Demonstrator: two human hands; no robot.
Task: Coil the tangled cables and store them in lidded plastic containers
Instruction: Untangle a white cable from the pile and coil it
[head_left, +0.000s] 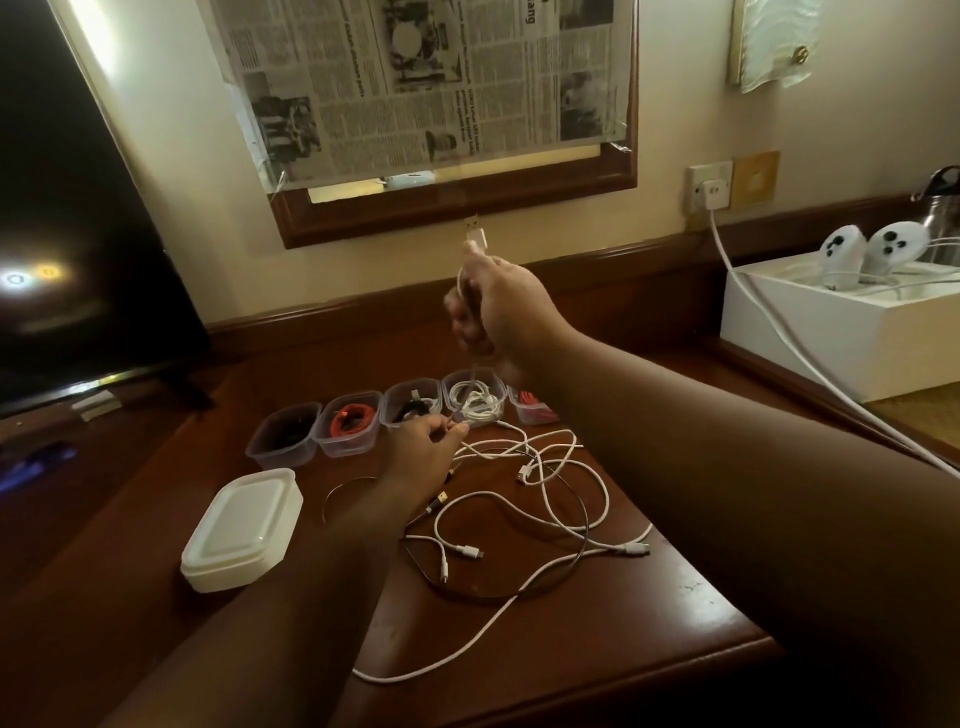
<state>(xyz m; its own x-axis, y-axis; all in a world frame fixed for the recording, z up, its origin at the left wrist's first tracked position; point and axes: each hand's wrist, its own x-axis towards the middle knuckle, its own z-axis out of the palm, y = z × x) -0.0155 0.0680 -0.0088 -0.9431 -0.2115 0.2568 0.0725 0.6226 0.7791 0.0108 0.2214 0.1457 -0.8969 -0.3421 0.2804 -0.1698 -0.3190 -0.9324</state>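
Note:
My right hand (498, 312) is raised above the table and grips a white cable; its USB plug (475, 236) sticks up above my fist. The same cable hangs down toward my left hand (423, 447), which pinches it low over the table. A tangle of white and dark cables (545, 514) lies on the wooden table (675, 613). A row of several clear plastic containers stands behind it: one with a dark cable (284, 434), one with a red cable (352, 422), one with a black and white cable (413, 408), one with a white coil (475, 400), and one with red contents (530, 408), partly hidden by my right arm.
A stack of white lids (241, 530) sits at the left of the table, beside a thin wire ring (337, 493). A dark TV screen (78, 234) stands at the left. At the right a white box (831, 332) holds two white controllers, and a thick white cord runs from a wall socket (709, 189).

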